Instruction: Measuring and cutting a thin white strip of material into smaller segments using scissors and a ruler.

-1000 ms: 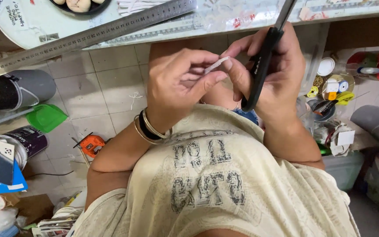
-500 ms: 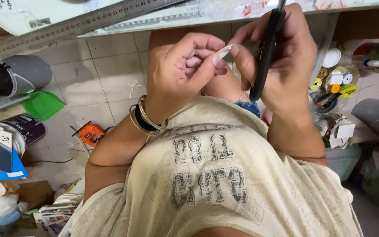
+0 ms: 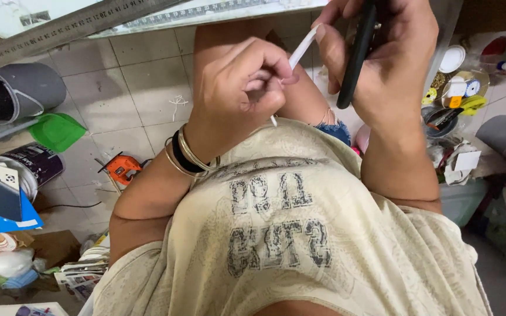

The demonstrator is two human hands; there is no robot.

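- Left hand (image 3: 241,88): grip pinching a thin white strip (image 3: 300,52), fingers curled tight on it, thumb pressed to the fingertips. Dark and metal bangles (image 3: 185,155) on that wrist.
- White strip runs slanted from the right hand's fingertips down through the left fist; its lower end pokes out under the left palm, just above the shirt. It sits in the air between both hands, below the tabletop edge.
- Right hand (image 3: 387,64): grip pressed around a black pen-like tool (image 3: 355,55), held nearly upright across the palm; forefinger tip touches the strip's upper end.
- Both hands close together, over the person's lap, in front of a cream printed T-shirt (image 3: 300,234).
- Long metal ruler (image 3: 71,26) lies slanted along the tabletop (image 3: 7,11) edge at the top.
- Tiled floor (image 3: 124,64) below: green dustpan (image 3: 57,130), small orange power tool (image 3: 121,168), grey bin (image 3: 27,90) at left.
- Right side: clutter of lids, tape rolls, small containers (image 3: 458,93); details too small to tell.
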